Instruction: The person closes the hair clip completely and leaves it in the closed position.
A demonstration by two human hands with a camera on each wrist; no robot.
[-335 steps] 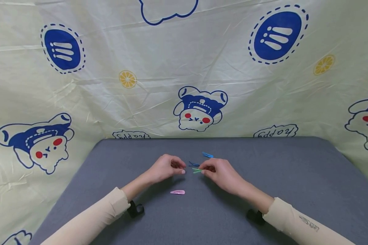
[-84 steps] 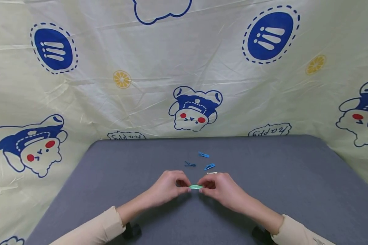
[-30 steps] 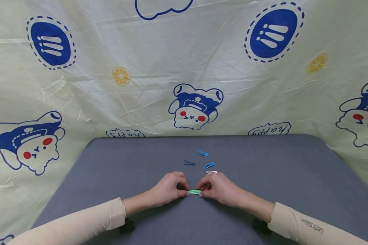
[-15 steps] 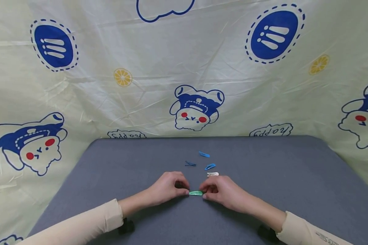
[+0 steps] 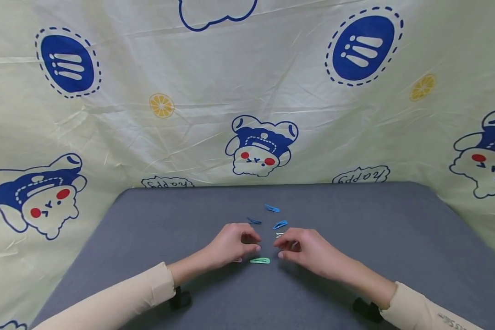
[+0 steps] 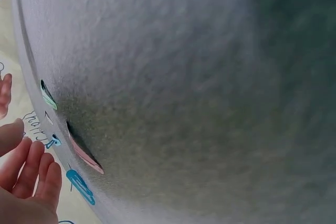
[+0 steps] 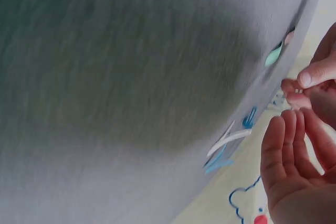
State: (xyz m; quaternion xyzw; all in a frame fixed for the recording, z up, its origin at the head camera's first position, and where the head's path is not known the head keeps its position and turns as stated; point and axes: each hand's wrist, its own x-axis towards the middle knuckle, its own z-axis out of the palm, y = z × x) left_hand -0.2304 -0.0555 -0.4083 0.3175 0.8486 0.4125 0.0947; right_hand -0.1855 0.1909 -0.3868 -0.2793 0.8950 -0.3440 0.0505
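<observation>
A green snap hair clip lies flat on the table just in front of both hands. My left hand hovers behind it to the left, fingers loosely bent and holding nothing. Beneath that hand a pink hair clip lies on the table, mostly hidden in the head view. My right hand hovers to the right of the green clip, its fingers relaxed around no object. Nearest to its fingertips is a white hair clip, splayed and partly covered by the hand.
Farther back on the grey table lie a dark blue hair clip, a bright blue one and another blue one. A printed cloth hangs behind the table's far edge.
The green clip, splayed in the right hand at first, was later held between both hands. Now it lies released on the table. Both hands have lifted and shifted away from the table's front.
</observation>
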